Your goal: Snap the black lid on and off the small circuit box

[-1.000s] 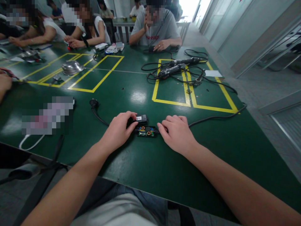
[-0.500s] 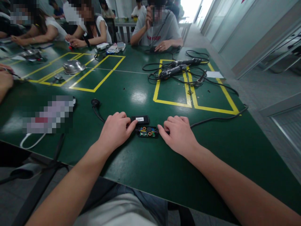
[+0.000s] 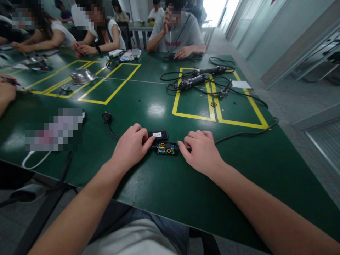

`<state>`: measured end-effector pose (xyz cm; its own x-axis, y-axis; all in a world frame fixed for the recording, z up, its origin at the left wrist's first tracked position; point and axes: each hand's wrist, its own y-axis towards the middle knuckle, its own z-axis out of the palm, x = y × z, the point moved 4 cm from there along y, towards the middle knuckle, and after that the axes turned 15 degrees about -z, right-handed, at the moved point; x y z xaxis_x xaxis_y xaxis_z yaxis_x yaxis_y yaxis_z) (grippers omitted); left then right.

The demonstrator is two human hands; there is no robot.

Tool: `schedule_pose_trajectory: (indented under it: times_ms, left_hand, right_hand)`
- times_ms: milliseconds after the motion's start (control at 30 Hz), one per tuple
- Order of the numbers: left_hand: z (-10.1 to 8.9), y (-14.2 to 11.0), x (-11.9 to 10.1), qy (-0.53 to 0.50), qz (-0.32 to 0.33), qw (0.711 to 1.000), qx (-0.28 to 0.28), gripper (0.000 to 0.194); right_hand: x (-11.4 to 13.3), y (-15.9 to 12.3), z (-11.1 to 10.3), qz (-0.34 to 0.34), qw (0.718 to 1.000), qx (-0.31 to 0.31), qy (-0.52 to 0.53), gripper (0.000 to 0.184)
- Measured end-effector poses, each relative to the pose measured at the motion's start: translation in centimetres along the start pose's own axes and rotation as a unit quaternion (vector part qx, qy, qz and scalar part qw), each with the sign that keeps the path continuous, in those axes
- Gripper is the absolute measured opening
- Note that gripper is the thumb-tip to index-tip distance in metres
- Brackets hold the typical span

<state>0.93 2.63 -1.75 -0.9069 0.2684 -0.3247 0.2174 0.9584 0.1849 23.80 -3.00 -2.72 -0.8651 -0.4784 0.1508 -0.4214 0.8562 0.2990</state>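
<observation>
A small black adapter base (image 3: pixel 166 148) lies open on the green table (image 3: pixel 164 184), its circuit board with orange coils showing. Its black lid (image 3: pixel 158 135), with a white label, lies just behind it. My left hand (image 3: pixel 131 147) is curled at the base's left end, thumb tip touching it and knuckles beside the lid. My right hand (image 3: pixel 200 150) is curled at the right end, thumb against the base, over the cable (image 3: pixel 244 132) that runs off to the right. A second cable goes left under my left hand to a black plug (image 3: pixel 107 117).
Two black electric screwdrivers (image 3: pixel 195 79) with tangled cords lie in a yellow-taped box ahead. A metal bowl (image 3: pixel 81 75) sits at the left. Several people sit along the far and left sides; another person's hand (image 3: pixel 5 91) rests at the left edge.
My left hand let go of the lid and drew back a little; the lid now lies flat behind the base. My right hand has barely moved.
</observation>
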Motion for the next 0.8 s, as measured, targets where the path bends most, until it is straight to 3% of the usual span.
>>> schedule_pose_trajectory:
  times_ms: [100, 233, 433, 500, 633, 800]
  left_hand:
    - [0.0, 0.0, 0.0, -0.074, 0.027, 0.997, -0.015, 0.027]
    - [0.5, 0.1, -0.1, -0.104, 0.083, 0.99, 0.044, 0.035]
    - [-0.1, 0.5, 0.7, -0.117, -0.015, 0.992, 0.042, 0.02]
    - [-0.5, 0.4, 0.5, -0.124, -0.02, 0.992, 0.03, 0.017]
    - [-1.6, -0.4, -0.7, -0.196, 0.053, 0.979, 0.007, 0.026]
    - [-1.2, -1.4, -1.9, -0.222, 0.141, 0.958, 0.117, 0.028]
  right_hand:
    - [0.0, 0.0, 0.0, 0.004, 1.0, 0.008, -0.003, 0.044]
    - [-0.1, -0.1, 0.2, 0.0, 1.0, 0.004, -0.007, 0.044]
    - [-0.2, -0.1, 0.2, 0.014, 1.0, 0.015, 0.011, 0.045]
    - [-0.1, 0.0, 0.1, 0.016, 1.0, 0.023, 0.013, 0.045]
    - [-0.1, 0.0, 0.1, 0.006, 1.0, 0.018, -0.004, 0.046]
    - [-0.2, -0.1, 0.3, 0.005, 1.0, 0.02, -0.002, 0.05]
